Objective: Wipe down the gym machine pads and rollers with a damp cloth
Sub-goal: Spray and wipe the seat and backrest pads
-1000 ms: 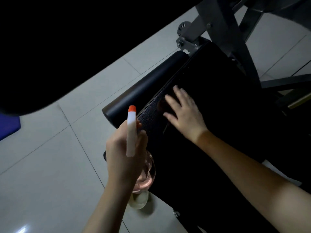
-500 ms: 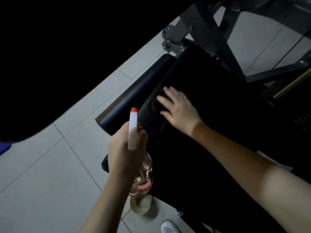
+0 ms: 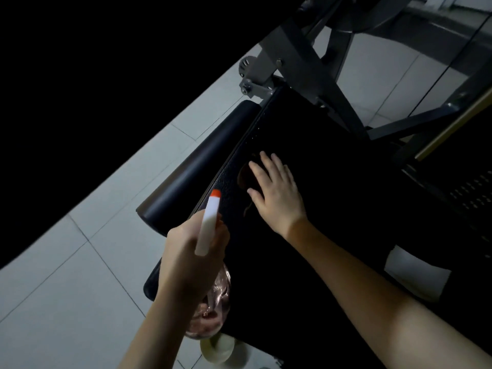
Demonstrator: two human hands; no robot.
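**Left hand point(image 3: 191, 251) aims the spray bottle point(image 3: 209, 222), right hand point(image 3: 277, 195) flat on the pad point(image 3: 346, 222)**

Its fingers wrap the bottle, nozzle turned toward the pad, likely to wet it ahead of wiping. The right hand presses with straight fingers, gripping nothing. What may be the cloth point(image 3: 246, 178) shows dark under its fingertips, though I cannot tell. The roller point(image 3: 194, 166) lies just beside the pad, probably next.
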